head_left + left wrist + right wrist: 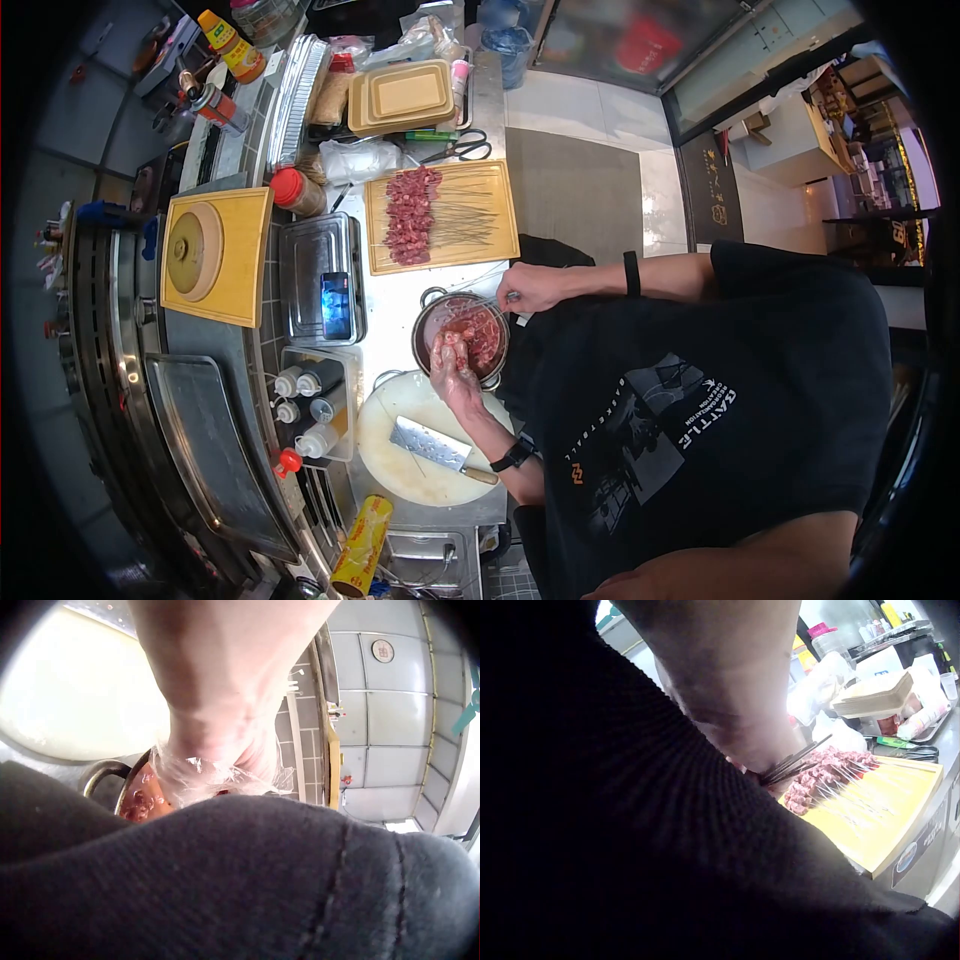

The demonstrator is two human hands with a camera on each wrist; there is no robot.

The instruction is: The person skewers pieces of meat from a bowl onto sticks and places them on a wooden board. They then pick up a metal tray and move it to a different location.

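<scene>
My left hand, in a clear plastic glove, is over a metal pot of raw red meat. Its fingertips pinch a piece of meat, partly hidden by the fingers. Beside the pot's near rim, my right hand grips thin metal skewers, one of which slants toward the left fingertips. Just beyond, a yellow cutting board carries a row of meat skewers, their bare ends pointing toward the person. In the left wrist view, a dark sleeve covers the fingers.
A cleaver lies on a round white chopping board left of the pot. Behind stand a lidded metal tray with a phone and a bin of squeeze bottles. Scissors and cardboard-coloured boxes sit past the yellow board.
</scene>
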